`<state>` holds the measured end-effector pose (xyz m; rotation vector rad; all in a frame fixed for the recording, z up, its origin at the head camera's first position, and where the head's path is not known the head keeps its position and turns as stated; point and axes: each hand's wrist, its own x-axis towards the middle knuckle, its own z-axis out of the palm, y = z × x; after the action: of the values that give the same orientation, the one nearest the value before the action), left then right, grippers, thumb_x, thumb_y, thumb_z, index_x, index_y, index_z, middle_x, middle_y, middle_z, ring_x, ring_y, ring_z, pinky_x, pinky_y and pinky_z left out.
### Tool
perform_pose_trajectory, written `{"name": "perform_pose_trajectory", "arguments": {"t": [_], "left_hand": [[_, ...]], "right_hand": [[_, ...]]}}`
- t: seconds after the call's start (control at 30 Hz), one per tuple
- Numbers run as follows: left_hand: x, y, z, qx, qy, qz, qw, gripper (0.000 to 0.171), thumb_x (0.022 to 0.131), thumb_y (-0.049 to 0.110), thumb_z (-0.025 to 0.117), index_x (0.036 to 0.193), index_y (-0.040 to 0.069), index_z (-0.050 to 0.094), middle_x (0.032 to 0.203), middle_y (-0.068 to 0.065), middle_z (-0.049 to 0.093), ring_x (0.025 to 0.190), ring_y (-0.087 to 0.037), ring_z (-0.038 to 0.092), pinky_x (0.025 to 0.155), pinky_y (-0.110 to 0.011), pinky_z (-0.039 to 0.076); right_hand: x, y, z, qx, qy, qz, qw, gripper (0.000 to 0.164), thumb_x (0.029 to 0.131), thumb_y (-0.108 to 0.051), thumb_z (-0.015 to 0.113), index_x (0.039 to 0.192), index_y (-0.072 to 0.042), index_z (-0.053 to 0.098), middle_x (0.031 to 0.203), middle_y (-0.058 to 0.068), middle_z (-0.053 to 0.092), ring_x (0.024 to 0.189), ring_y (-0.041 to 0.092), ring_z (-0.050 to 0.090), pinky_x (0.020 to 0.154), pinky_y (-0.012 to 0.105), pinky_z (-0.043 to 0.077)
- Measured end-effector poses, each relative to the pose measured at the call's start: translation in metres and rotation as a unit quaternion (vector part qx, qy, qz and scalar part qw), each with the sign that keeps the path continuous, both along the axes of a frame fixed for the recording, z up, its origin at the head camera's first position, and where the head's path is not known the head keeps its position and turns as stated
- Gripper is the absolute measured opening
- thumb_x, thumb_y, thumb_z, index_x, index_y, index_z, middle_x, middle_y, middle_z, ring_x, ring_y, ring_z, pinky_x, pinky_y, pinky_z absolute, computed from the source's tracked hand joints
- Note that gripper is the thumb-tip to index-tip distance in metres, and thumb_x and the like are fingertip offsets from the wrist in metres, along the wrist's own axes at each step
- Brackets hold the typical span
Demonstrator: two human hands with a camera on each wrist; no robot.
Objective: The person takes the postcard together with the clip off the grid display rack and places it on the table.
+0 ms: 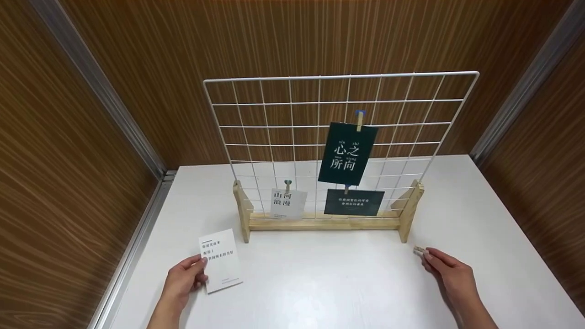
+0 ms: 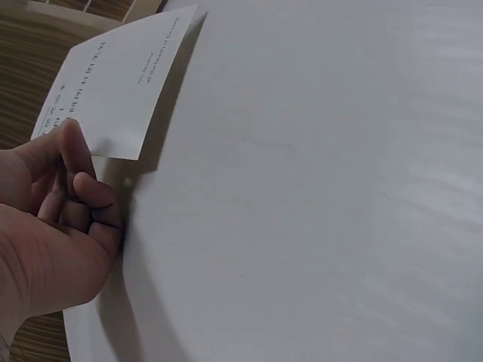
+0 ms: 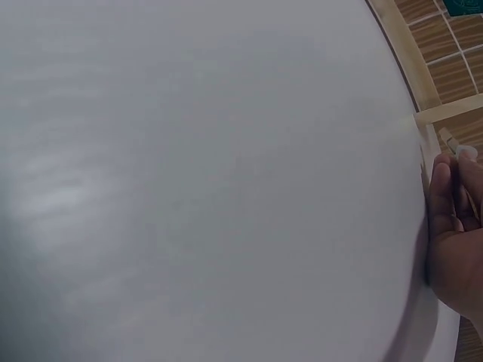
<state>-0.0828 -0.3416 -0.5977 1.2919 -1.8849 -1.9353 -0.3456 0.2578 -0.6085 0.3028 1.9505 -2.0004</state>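
Observation:
Between thumb and fingers my left hand pinches a white printed card by its left edge, low over the table at the front left. The left wrist view shows that card tilted, its shadow beneath. My right hand pinches a small wooden clothespin at the front right, near the rack's right foot. Behind both hands stands a white wire grid rack on a wooden base. A tall dark green card, a small dark green card and a white card hang on it.
Clothespins with blue and green tops hold the hanging cards. The white table reaches to wood-grain walls at the back and both sides. Metal rails line the corners.

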Motion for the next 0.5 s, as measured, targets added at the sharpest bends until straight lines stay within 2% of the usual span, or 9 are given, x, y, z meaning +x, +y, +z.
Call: {"name": "perform_pose_trajectory", "arguments": {"t": [0.2,0.5], "left_hand": [[-0.002,0.000,-0.006,0.000,0.007,-0.003,1.0000,0.044,0.103,0.021,0.073,0.139,-0.002,0.064,0.085,-0.005,0.071,0.068,-0.015,0.066,0.060,-0.027,0.049],[-0.004,0.001,-0.012,-0.007,0.003,-0.008,0.9999,0.044,0.103,0.018,0.073,0.140,-0.004,0.064,0.090,-0.006,0.072,0.069,-0.015,0.065,0.060,-0.028,0.052]], "right_hand": [[0.000,-0.001,-0.002,0.034,0.011,0.003,0.999,0.047,0.102,-0.004,0.072,0.145,0.009,0.058,0.107,-0.008,0.075,0.099,0.010,0.076,0.092,0.027,0.059],[-0.001,-0.004,-0.006,0.058,0.014,0.011,0.998,0.049,0.102,-0.004,0.072,0.145,0.010,0.056,0.112,-0.006,0.075,0.098,0.009,0.076,0.091,0.027,0.059]]}}
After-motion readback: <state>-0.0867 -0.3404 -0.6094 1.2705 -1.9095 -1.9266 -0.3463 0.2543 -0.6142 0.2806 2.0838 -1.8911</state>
